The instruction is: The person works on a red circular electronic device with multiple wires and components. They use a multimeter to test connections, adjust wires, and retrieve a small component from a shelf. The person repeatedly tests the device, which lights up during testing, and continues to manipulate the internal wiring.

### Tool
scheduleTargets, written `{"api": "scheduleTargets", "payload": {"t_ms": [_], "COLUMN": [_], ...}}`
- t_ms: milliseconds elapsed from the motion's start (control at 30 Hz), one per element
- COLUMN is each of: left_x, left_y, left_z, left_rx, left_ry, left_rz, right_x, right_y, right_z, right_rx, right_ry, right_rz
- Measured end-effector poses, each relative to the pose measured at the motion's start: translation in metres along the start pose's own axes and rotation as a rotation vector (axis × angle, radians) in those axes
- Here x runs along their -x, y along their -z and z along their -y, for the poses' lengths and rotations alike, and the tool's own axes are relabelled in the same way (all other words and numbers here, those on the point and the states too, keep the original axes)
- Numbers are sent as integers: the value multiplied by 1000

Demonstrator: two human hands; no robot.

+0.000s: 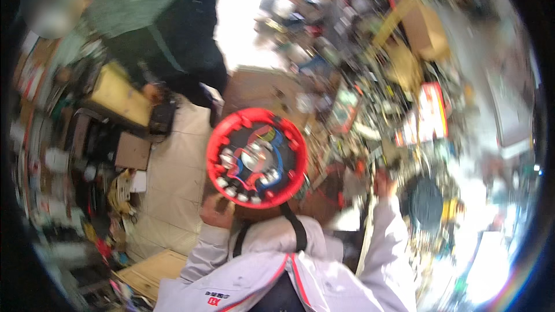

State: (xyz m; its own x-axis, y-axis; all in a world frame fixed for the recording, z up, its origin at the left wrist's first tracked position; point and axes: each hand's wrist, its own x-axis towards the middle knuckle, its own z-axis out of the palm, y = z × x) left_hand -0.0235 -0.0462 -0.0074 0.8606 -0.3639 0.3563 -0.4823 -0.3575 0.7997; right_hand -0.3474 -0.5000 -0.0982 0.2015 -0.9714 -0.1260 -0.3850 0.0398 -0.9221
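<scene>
A red round plastic housing (299, 156) faces up in front of me, with a dark inside. Red, blue and yellow wires (278, 156), white connectors (236, 193) and a pale round part at the centre show within it. At its lower left rim, my left hand (217, 212) is closed on the housing, the fingers partly hidden beneath. My right hand (384, 185) is off to the right, over the cluttered bench and near a dark round object (425, 202). Blur smears its fingers, so whether it holds anything is unclear.
A brown board or tabletop (254, 89) lies beyond the housing. Loose tools and parts (347, 34) crowd the right side, with a cardboard box (425, 32) among them. Another person in dark clothes (167, 46) stands at far left. Loaded shelves and a yellow box (118, 95) line the left.
</scene>
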Motion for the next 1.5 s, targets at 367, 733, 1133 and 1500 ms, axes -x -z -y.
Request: {"api": "scheduleTargets", "payload": {"t_ms": [367,733,1133,1500], "left_x": [-26,-38,-41,-49], "left_y": [22,28,39,41], "left_z": [-1,-1,-13,-8], "left_rx": [-141,-58,-53,23], "left_ry": [-134,-231,-197,-171], "left_rz": [234,329,367,407], "right_x": [147,195,128,318], "right_y": [9,-108,-117,-6], "right_z": [-2,46,48,194], "right_rx": [-153,568,422,499], "right_ry": [-29,-15,-105,-15], "right_rz": [-327,-55,256,329]}}
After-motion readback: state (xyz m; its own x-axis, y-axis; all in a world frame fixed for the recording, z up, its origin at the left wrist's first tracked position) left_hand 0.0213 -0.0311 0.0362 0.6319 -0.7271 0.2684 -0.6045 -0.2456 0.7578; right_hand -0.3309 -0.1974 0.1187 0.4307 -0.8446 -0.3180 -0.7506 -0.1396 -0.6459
